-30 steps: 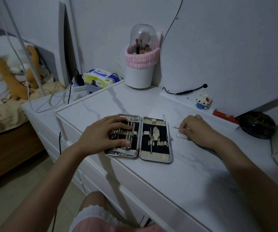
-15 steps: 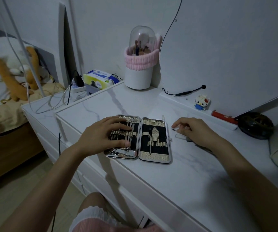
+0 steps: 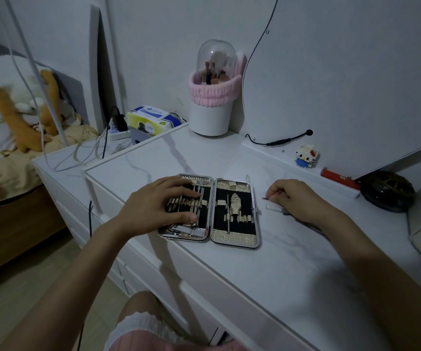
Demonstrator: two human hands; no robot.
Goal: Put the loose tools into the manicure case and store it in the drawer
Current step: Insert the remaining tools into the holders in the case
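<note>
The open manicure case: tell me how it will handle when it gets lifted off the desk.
The manicure case lies spread flat in two hinged halves, so it would probably fold or flop if lifted by one side. Its chrome rim looks smooth, likely slippery. The tools sit under straps, so they should mostly stay put, though the left hand resting on them suggests some may be loose.

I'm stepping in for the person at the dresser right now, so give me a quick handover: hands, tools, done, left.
Left hand lies flat on the left half of the open manicure case, steadying it.
Right hand pinches a thin tool just off the tabletop, right of the case.
A small white tool lies loose beside that hand.
Done: most slots filled.
Left: seat both loose tools, close the case, put it in the drawer; no drawer is open yet.
</note>
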